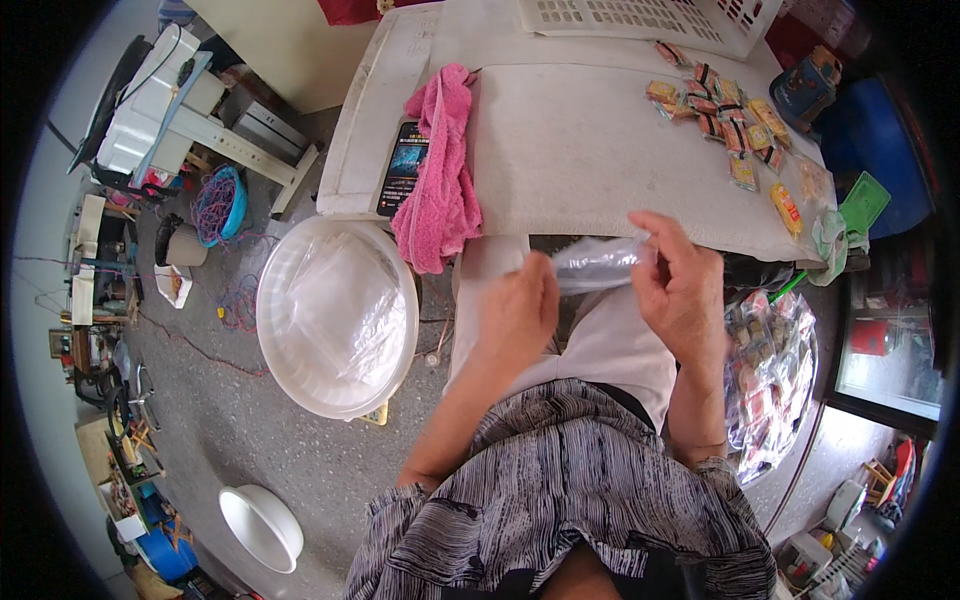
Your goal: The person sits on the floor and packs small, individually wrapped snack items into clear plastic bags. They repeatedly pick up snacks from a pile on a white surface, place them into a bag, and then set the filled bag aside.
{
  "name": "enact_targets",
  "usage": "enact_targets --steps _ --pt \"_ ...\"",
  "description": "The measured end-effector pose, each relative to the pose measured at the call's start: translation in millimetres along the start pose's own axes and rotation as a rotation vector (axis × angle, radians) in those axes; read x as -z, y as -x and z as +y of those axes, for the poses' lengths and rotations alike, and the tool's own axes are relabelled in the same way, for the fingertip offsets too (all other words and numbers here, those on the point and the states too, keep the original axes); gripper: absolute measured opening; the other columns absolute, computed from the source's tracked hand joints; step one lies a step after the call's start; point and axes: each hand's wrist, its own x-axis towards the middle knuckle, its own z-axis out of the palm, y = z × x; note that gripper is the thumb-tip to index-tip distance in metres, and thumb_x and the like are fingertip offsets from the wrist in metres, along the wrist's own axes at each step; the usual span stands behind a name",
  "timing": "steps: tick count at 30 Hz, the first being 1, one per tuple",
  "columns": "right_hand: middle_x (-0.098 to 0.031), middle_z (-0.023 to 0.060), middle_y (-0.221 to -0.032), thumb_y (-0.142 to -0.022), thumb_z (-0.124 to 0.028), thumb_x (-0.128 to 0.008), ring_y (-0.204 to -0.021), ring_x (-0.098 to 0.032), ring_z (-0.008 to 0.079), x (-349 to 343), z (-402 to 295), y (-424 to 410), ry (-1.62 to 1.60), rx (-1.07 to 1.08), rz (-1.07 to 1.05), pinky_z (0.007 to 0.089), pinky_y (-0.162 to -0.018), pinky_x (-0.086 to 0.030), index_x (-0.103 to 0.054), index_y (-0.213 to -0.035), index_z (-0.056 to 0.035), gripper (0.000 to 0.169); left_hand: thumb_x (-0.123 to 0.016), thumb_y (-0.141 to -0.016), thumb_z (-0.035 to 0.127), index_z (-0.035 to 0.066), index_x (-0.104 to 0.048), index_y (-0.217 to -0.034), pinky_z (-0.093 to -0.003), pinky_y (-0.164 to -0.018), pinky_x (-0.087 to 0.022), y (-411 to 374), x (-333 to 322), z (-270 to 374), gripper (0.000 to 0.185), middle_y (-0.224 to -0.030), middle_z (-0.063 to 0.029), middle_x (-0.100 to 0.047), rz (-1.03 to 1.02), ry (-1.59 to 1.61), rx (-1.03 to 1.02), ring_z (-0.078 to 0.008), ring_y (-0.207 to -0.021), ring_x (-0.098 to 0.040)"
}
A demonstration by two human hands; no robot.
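Observation:
A clear plastic bag [602, 264] is stretched between my hands, over my lap and just short of the table's front edge. My left hand [523, 307], somewhat blurred, grips one end of it in a closed fist. At the other end, my right hand [677, 281] pinches the bag between thumb and fingers, with the index finger raised. Nothing can be made out inside the bag. Small wrapped snack packets [720, 112] lie in a loose group on the white table [555, 150]. One yellow packet [785, 208] rests apart, nearer the front right corner.
A pink towel [442, 172] partly covers a phone [401, 169] at the table's left. Left of my legs, a round white basin [274, 352] holds flat clear bags [337, 300]. Filled bags [769, 375] sit at my right. A white plastic basket [630, 22] stands at the far edge.

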Motion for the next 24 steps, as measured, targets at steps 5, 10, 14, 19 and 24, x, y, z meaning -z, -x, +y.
enact_targets --steps 5,10,14,19,24 --pt "-0.061 0.0118 -0.08 -0.069 0.013 -0.048 -0.055 -0.052 0.0159 2.2 -18.2 -14.1 -0.167 0.394 0.373 0.0235 -0.05 -0.042 -0.061 -0.104 -0.0011 0.039 -0.05 -0.086 0.004 -0.006 -0.055 -0.099 -0.0295 -0.067 -0.048 -18.0 23.6 14.4 0.017 -0.084 -0.016 -0.058 0.663 0.182 -0.361 -0.022 -0.075 -0.06" --pt "-0.06 0.0115 -0.083 -0.075 0.012 -0.049 -0.06 -0.053 0.0165 -29.9 10.4 -1.9 -0.137 0.371 0.396 0.0232 -0.051 -0.042 -0.061 -0.103 -0.0001 0.033 -0.054 -0.086 0.004 -0.004 -0.046 -0.113 -0.0239 -0.071 -0.045 -6.3 -5.5 13.1 0.029 -0.098 -0.009 -0.056 0.669 0.679 -0.093 -0.0125 -0.081 -0.056" --pt "-0.059 0.0113 -0.083 -0.078 0.009 -0.051 -0.06 -0.054 0.0188 -75.1 59.6 5.1 -0.276 0.02 0.198 0.0247 -0.054 -0.043 -0.061 -0.102 -0.001 0.028 -0.062 -0.085 0.013 0.006 -0.052 -0.104 -0.0189 -0.056 -0.039 -11.7 -46.3 -10.1 0.022 -0.082 0.0001 -0.059 0.464 1.244 0.454 -0.0058 -0.067 -0.052" --pt "-0.058 0.0134 -0.082 -0.08 0.004 -0.053 -0.063 -0.058 0.0263 -92.6 80.5 10.6 -0.137 -0.049 0.125 0.0313 -0.056 -0.045 -0.06 -0.102 -0.0036 0.024 -0.064 -0.084 0.019 0.007 -0.062 -0.081 -0.0224 -0.052 -0.039 -9.3 -77.5 -33.2 0.013 -0.071 -0.0022 -0.06 0.123 1.371 0.747 -0.0085 -0.058 -0.052" --pt "-0.058 0.0138 -0.082 -0.079 0.0 -0.056 -0.065 -0.059 0.029 -100.0 84.4 16.6 -0.119 -0.057 0.177 0.0355 -0.057 -0.047 -0.058 -0.104 -0.006 0.025 -0.059 -0.085 0.018 0.003 -0.063 -0.078 -0.0242 -0.049 -0.037 -11.7 -96.7 -31.6 0.018 -0.066 -0.0033 -0.06 0.009 1.283 0.784 -0.0101 -0.054 -0.051"
